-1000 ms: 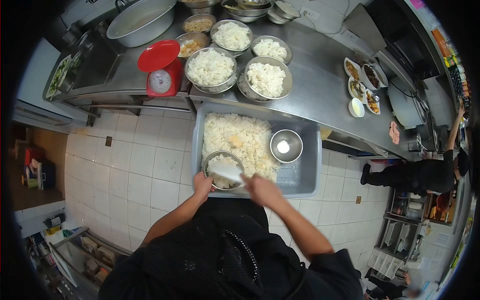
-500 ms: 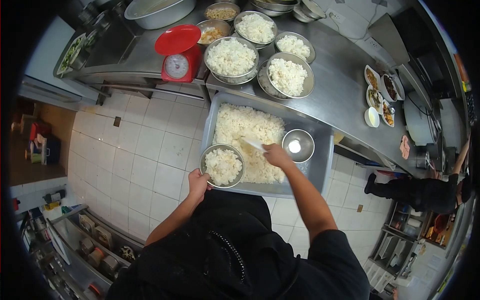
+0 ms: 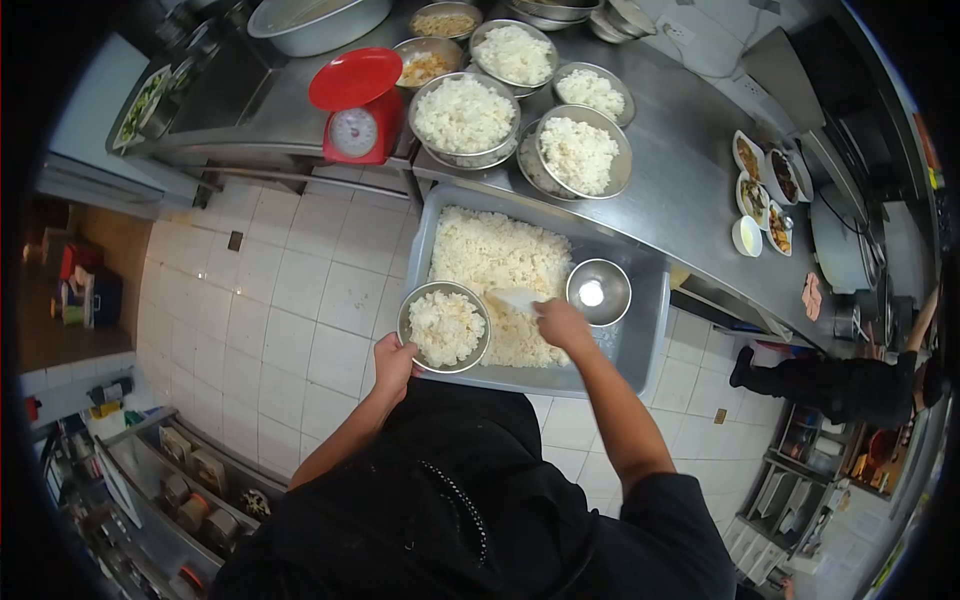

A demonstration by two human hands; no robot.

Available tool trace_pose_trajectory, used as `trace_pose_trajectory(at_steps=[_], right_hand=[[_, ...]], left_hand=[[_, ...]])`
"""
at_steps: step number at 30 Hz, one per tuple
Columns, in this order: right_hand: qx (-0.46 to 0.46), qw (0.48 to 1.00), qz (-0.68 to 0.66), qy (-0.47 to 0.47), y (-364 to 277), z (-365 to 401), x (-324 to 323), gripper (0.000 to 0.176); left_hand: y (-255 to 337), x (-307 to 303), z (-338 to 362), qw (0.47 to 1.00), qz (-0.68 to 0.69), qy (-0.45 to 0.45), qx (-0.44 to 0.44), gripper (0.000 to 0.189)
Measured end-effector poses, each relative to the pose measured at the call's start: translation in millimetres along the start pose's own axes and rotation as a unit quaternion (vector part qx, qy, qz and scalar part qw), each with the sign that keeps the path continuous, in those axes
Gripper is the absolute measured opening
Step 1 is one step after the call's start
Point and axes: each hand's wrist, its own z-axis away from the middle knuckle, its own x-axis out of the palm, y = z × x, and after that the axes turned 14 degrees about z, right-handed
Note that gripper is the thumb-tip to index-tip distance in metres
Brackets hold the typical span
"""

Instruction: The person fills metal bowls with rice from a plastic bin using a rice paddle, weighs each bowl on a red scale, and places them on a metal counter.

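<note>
My left hand point(image 3: 394, 360) grips the rim of a metal bowl point(image 3: 404, 325) at its lower left. Cooked rice point(image 3: 446, 328) fills much of that bowl, which is over the near left corner of a grey plastic tub point(image 3: 640, 330). My right hand point(image 3: 563, 325) is closed on a white rice paddle point(image 3: 517, 298), its blade at the loose rice point(image 3: 500, 245) spread in the tub. An empty metal bowl point(image 3: 598, 292) sits inside the tub, just right of my right hand. The blade's tip is hard to make out against the rice.
Several rice-filled bowls point(image 3: 464, 115) stand on the steel counter point(image 3: 680, 150) beyond the tub. A red scale point(image 3: 354, 130) is at their left. Small dishes of food point(image 3: 752, 192) lie farther right. A co-worker in black point(image 3: 850, 388) is at the right; tiled floor point(image 3: 290, 280) extends left.
My right hand and the rice paddle have moved slightly right and toward me, and the blade lies more level across the view. The held bowl has shifted up slightly.
</note>
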Motion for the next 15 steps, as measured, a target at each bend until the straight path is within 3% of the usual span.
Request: trace_pose_trajectory(at_steps=[4,5,8,11,13,15], right_hand=[[-0.022,1.0,0.017,-0.014,-8,-16,26,0.026],[0.011,1.0,-0.023,-0.018,-23,-37,69,0.026],[0.054,0.998,-0.022,-0.033,-69,-39,72,0.041],[0.03,0.998,-0.031,-0.052,-41,-31,66,0.041],[-0.047,0.998,-0.006,-0.035,-23,-3,47,0.029],[-0.072,0.996,-0.014,-0.05,-5,4,21,0.03]], left_hand=[[1,-5,-3,1.0,-0.008,-0.01,0.003,0.003],[0,-3,-4,1.0,-0.004,-0.01,-0.001,0.003],[2,1,-7,1.0,0.001,-0.013,0.009,0.003],[2,4,-8,1.0,0.002,-0.026,0.006,0.007],[2,3,-9,1.0,0.011,-0.017,0.003,0.011],[3,0,-9,1.0,-0.004,-0.022,0.02,0.013]])
